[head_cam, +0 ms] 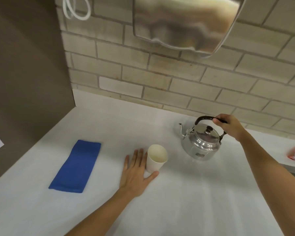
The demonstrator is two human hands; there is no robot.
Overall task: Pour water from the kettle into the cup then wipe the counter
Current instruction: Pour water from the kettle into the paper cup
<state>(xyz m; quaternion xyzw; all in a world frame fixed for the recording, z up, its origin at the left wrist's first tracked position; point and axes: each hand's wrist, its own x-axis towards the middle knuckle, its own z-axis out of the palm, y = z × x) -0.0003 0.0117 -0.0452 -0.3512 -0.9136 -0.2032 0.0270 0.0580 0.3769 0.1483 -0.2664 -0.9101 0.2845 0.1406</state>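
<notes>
Gripping shiny metal kettle [200, 142], steadying paper cup [156, 158].

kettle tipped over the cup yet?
No: the kettle sits upright right of the cup, right hand on its handle, spout clear of the rim.

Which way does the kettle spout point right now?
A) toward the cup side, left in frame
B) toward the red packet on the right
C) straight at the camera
A: the kettle spout sits on its left side, while the right hand grips the black handle above the lid.
</notes>
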